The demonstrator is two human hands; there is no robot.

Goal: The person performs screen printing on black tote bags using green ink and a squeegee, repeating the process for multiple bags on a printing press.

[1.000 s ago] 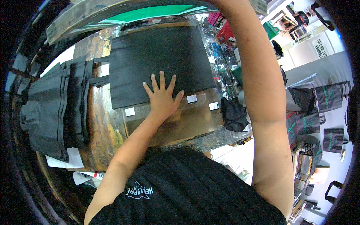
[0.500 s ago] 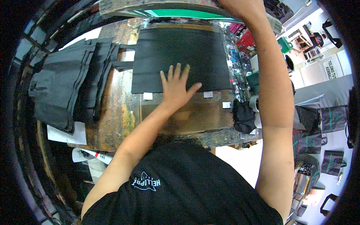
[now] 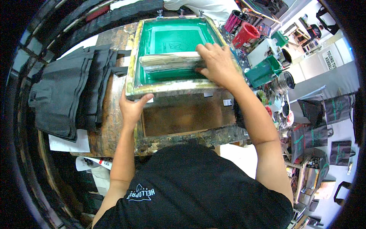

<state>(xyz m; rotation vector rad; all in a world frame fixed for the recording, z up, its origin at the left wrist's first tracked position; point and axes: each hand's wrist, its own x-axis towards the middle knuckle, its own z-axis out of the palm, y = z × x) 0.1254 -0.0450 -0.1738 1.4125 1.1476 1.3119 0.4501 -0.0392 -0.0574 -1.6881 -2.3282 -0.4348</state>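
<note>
A screen-printing frame [image 3: 171,87] with green mesh [image 3: 152,40] lies over the worktable, its light rim smeared with ink. My left hand [image 3: 131,107] grips the frame's near left corner, thumb on the near side. In my right hand [image 3: 221,66] is a wide squeegee [image 3: 167,60] with a pale wooden handle, held across the mesh and blurred by motion. A faint printed motif shows on the mesh beyond it. The black fabric bag seen earlier is hidden under the frame; dark straps [image 3: 121,71] stick out at its left.
Stacked black bags [image 3: 63,91] cover the left of the table. Small white tabs [image 3: 227,102] mark the brown board [image 3: 187,118] in front. Red [image 3: 246,35] and green [image 3: 263,71] containers crowd the right side. Finished bags [image 3: 337,110] hang farther right.
The frame has come down over the black bag. My left hand has moved from flat on the bag to the frame's corner; my right hand has come nearer and now holds the squeegee.
</note>
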